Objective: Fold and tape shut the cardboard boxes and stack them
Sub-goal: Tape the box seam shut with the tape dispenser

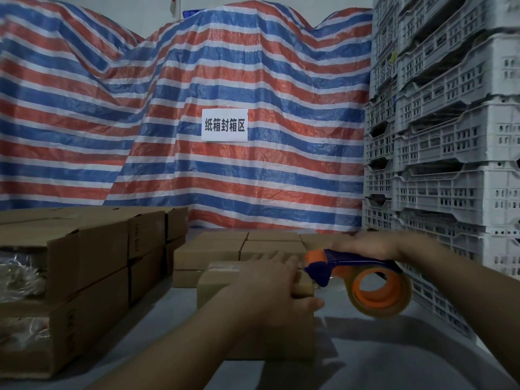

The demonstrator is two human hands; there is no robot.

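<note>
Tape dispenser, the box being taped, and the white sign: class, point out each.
Tape dispenser (363,260): head view, on its blue handle.
Box (216,285): head view, on its left side face.
Sign (224,125): head view, on its centre.

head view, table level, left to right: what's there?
Stacked large cartons → small box under the left hand → tape dispenser in the right hand → white crates.

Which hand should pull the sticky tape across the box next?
The right hand, probably. It already grips the tape dispenser at the box's right edge, while the left hand lies on the box top, holding it steady.
</note>
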